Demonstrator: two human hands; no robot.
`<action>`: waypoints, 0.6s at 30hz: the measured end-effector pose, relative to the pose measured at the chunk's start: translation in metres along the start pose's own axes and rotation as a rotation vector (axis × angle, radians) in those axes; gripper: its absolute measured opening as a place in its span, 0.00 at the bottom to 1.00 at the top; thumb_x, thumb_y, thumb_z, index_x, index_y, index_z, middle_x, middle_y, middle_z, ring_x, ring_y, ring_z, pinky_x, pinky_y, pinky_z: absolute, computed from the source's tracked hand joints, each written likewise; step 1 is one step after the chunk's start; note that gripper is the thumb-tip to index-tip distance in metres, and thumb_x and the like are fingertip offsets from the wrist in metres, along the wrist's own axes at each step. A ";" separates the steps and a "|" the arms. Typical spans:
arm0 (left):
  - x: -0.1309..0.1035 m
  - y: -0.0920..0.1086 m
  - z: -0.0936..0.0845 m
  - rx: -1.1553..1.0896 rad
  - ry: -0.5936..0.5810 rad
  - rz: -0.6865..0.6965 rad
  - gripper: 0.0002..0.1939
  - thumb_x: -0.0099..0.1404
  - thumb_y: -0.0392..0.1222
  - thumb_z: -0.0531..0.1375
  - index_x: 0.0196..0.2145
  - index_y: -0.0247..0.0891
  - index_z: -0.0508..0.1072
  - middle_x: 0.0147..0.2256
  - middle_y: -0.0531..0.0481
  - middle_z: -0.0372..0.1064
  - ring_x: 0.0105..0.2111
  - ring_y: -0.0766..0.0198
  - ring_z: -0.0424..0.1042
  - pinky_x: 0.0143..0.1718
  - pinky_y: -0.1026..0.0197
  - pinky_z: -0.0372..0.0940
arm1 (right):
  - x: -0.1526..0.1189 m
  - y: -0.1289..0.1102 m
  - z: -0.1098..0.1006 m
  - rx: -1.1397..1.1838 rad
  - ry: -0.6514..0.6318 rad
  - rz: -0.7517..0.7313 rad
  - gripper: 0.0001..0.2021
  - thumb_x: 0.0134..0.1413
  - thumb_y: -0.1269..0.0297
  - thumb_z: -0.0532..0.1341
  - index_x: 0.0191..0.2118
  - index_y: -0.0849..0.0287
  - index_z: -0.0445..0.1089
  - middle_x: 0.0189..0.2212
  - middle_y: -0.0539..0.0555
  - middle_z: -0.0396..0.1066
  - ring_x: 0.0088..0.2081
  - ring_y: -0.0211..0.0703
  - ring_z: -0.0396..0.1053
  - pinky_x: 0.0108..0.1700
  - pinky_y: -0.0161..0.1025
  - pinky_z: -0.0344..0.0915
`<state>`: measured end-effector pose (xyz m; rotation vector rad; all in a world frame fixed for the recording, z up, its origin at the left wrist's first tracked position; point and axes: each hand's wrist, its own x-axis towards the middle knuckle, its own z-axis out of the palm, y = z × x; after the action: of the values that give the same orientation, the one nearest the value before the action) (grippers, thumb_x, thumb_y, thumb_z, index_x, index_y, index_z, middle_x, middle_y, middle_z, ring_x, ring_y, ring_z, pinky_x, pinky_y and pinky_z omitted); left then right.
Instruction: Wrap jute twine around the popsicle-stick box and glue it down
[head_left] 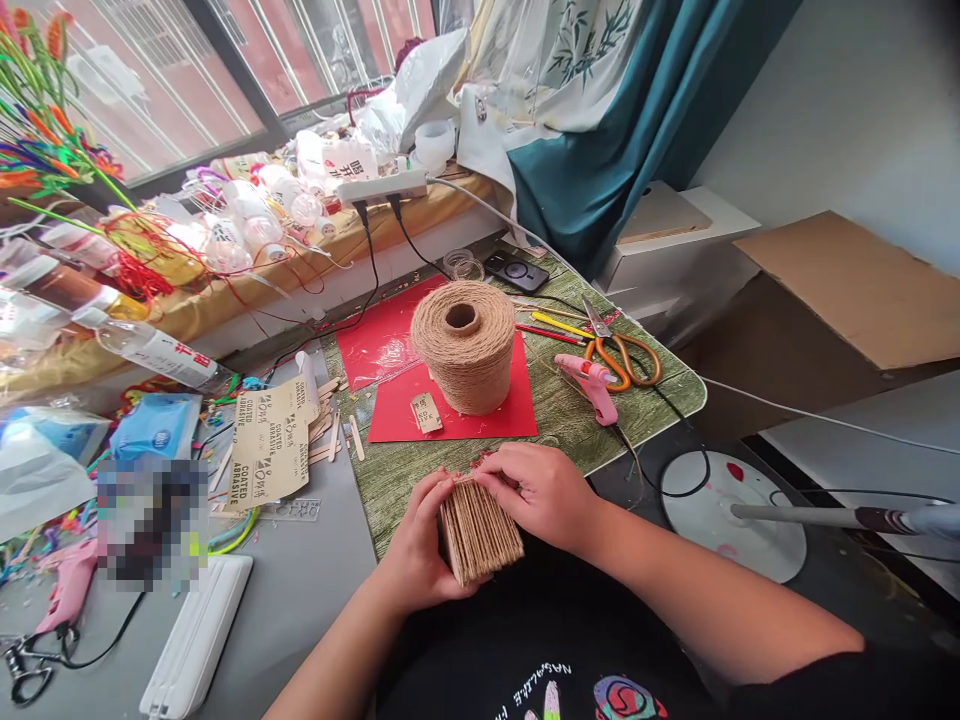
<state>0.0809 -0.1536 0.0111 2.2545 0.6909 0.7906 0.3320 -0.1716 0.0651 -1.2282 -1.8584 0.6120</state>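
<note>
A small box wrapped in rows of jute twine (484, 535) is held close to my body, just off the table's near edge. My left hand (420, 545) grips it from the left, with the fingers and thumb around its side. At its upper right edge, my right hand (544, 495) has its fingers closed and pressed on the twine; any loose strand between them is too small to make out. Beyond my hands a large spool of jute twine (469, 370) stands upright on red sheets (390, 415). A small scrap of sandpaper (427, 412) lies beside the spool.
To the right lie a pink glue gun (592, 385), orange-handled scissors (626, 355), pencils (555, 325) and a black phone (516, 270). Sandpaper sheets (274, 440) and craft sticks (326, 425) lie left. Cables run from a power strip (384, 188). Bottles (165, 345) crowd the sill.
</note>
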 end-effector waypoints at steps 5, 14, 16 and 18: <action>0.000 0.007 -0.005 -0.022 0.015 -0.025 0.57 0.52 0.46 0.73 0.71 0.46 0.48 0.63 0.33 0.55 0.66 0.37 0.59 0.64 0.32 0.60 | -0.007 0.003 -0.001 0.053 0.033 0.056 0.08 0.71 0.64 0.60 0.40 0.57 0.75 0.30 0.51 0.74 0.31 0.41 0.70 0.38 0.38 0.65; 0.003 0.036 -0.032 0.187 -0.069 -0.146 0.51 0.56 0.44 0.72 0.70 0.41 0.50 0.67 0.31 0.52 0.69 0.38 0.56 0.66 0.34 0.61 | -0.012 0.005 0.011 0.156 0.059 0.148 0.08 0.69 0.64 0.61 0.37 0.56 0.75 0.27 0.49 0.70 0.29 0.40 0.67 0.35 0.37 0.63; 0.010 0.046 -0.038 0.239 -0.107 -0.165 0.53 0.56 0.50 0.73 0.70 0.40 0.50 0.68 0.30 0.52 0.69 0.37 0.56 0.66 0.34 0.61 | -0.011 0.005 0.014 0.184 0.057 0.183 0.07 0.69 0.63 0.62 0.37 0.56 0.75 0.27 0.49 0.70 0.29 0.40 0.67 0.35 0.37 0.63; 0.020 0.058 -0.042 0.303 -0.168 -0.166 0.55 0.56 0.57 0.73 0.71 0.40 0.50 0.68 0.30 0.54 0.68 0.36 0.57 0.66 0.34 0.60 | -0.011 0.005 0.016 0.205 0.050 0.198 0.07 0.69 0.63 0.62 0.38 0.56 0.76 0.27 0.49 0.69 0.29 0.40 0.67 0.35 0.37 0.63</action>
<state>0.0804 -0.1622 0.0853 2.4568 0.9548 0.4337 0.3235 -0.1790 0.0479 -1.2860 -1.6002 0.8503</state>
